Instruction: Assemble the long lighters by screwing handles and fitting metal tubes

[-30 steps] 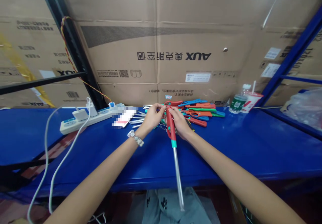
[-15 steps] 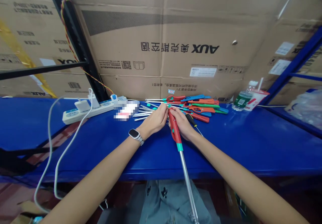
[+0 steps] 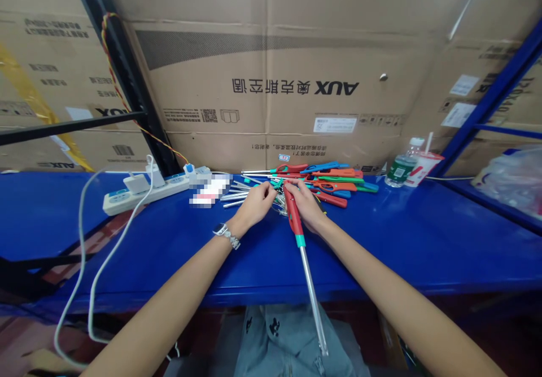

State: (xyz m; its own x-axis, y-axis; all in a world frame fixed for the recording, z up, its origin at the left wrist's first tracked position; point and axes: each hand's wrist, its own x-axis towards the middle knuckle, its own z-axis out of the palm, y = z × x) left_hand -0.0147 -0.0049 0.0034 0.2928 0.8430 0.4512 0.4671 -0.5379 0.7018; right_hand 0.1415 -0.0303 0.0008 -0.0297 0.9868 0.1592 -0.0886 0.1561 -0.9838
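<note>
"Cardboard (image 3: 190, 89) behind, blue desk (image 3: 406, 241) below. Where's the red lighter (image 3: 294, 219)?"

"Above the desk, wrapped in the right hand (image 3: 306, 206); the left hand (image 3: 255, 205) curls nearby, whether gripping anything I can't tell."

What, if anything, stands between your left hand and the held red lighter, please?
Nothing visible blocks the left hand from the red lighter in the right hand; small green and metal parts show through the gap.

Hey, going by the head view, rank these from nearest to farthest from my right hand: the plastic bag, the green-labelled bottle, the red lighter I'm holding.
1. Red lighter: held in your right hand.
2. Green-labelled bottle: off to the right, beside the cup.
3. Plastic bag: farthest right, near the picture's edge.
</note>
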